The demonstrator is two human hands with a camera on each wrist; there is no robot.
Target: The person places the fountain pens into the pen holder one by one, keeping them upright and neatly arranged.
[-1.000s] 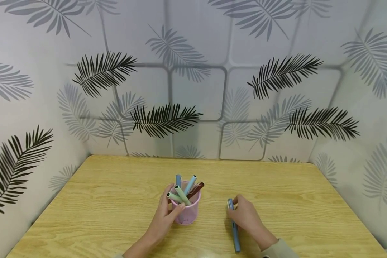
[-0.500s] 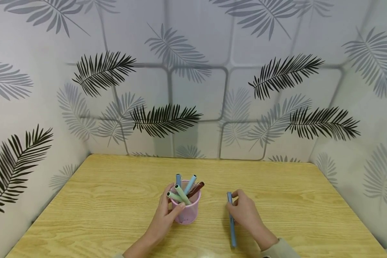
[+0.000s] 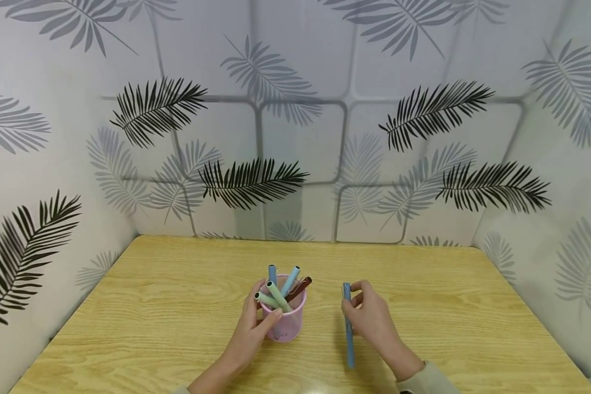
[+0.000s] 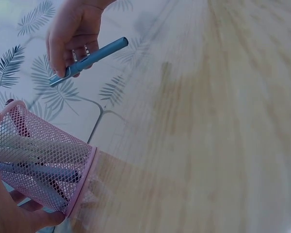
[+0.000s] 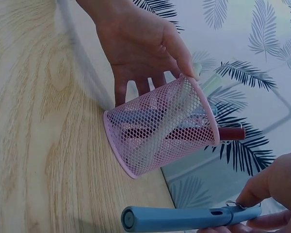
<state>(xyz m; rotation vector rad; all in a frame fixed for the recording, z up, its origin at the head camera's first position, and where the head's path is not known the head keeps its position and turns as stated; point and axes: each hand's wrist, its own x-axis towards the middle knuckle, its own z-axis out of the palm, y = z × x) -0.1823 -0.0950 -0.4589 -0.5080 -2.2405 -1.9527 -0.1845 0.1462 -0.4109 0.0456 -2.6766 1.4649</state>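
Observation:
In the head view a pink mesh pen cup (image 3: 289, 329) stands on the wooden table. My left hand (image 3: 246, 335) grips its left side, with the thumb near the front rim. Several pens lean inside it: two light green pens (image 3: 278, 298), a light blue pen (image 3: 289, 282), a darker blue pen (image 3: 272, 272) and a dark red pen (image 3: 299, 289). To the right of the cup, my right hand (image 3: 374, 324) pinches a blue fountain pen (image 3: 350, 347) near its clip end. The right wrist view shows this pen (image 5: 169, 219) apart from the cup (image 5: 160, 128).
The wooden table (image 3: 167, 306) reaches back to a wall (image 3: 305, 142) printed with grey and black leaves. Similar patterned panels rise at the left and right sides.
My right hand has lifted the blue pen off the table and moved it slightly away from me and to the left. The left hand and the cup have stayed put.

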